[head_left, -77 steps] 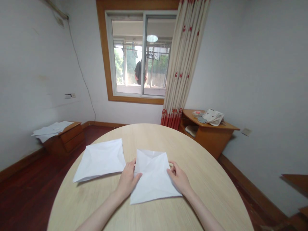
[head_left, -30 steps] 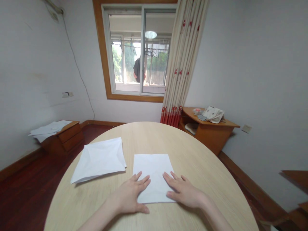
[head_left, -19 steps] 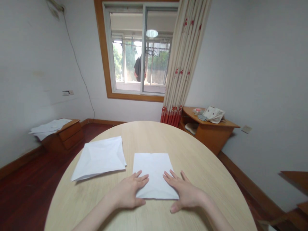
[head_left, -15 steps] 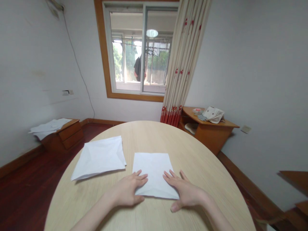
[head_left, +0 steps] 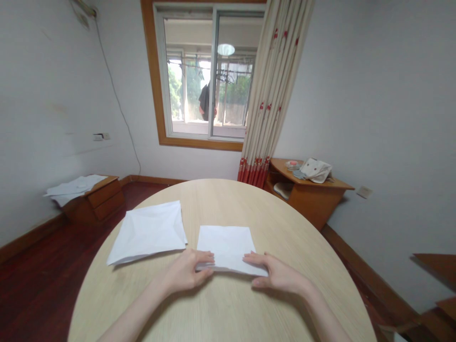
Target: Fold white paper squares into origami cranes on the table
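Note:
A white sheet of paper lies on the round pale wooden table right in front of me, its near edge raised off the surface. My left hand pinches that edge at the left corner, fingers on top and thumb beneath. The right corner is pinched the same way by my right hand. Further left on the table rests a stack of creased white sheets, untouched.
A low wooden drawer unit with papers on top stands by the left wall. A wooden corner stand with a cloth bag is at the right, beside a curtain and window.
Both hands went from lying flat on the sheet to pinching its near edge, and that edge has lifted and moved away from me. Earlier the sheet lay unfolded and larger.

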Demonstrator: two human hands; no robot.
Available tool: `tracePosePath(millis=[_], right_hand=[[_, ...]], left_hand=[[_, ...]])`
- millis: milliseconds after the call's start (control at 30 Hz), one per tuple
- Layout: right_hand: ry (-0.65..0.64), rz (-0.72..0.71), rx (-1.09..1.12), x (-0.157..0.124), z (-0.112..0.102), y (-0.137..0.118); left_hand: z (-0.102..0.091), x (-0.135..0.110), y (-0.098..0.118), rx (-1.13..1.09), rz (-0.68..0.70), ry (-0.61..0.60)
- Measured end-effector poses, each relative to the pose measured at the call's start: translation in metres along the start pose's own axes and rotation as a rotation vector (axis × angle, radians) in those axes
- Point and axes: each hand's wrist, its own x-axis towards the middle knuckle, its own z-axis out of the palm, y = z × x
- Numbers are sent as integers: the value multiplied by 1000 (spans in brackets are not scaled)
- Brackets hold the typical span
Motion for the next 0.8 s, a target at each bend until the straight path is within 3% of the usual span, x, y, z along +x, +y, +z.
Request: tracePosePath(millis=[133,500,800], right_hand=[[71,-75,77,-1,0,2],[299,-56,123,1,-3,-2],[614,-259,-27,12,5,4]], left_hand=[[-1,3,-1,15,-31,39],[3,3,-13,-32,5,253],[10,4,-15,35,50,455]])
